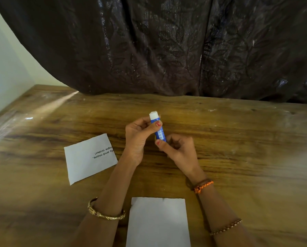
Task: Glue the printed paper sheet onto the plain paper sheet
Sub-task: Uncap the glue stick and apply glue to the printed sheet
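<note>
Both hands' fingers (156,124) pinched — uncapped glue stick (159,130).

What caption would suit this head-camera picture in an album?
Both hands, left hand and right hand, hold an uncapped glue stick above the wooden table.

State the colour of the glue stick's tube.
Blue tube of the glue stick, white tip; head view.

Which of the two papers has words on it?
The printed paper sheet, lying on the table beside the left hand. It shows black writing near one edge. The plain paper sheet, between the forearms, is blank.
</note>
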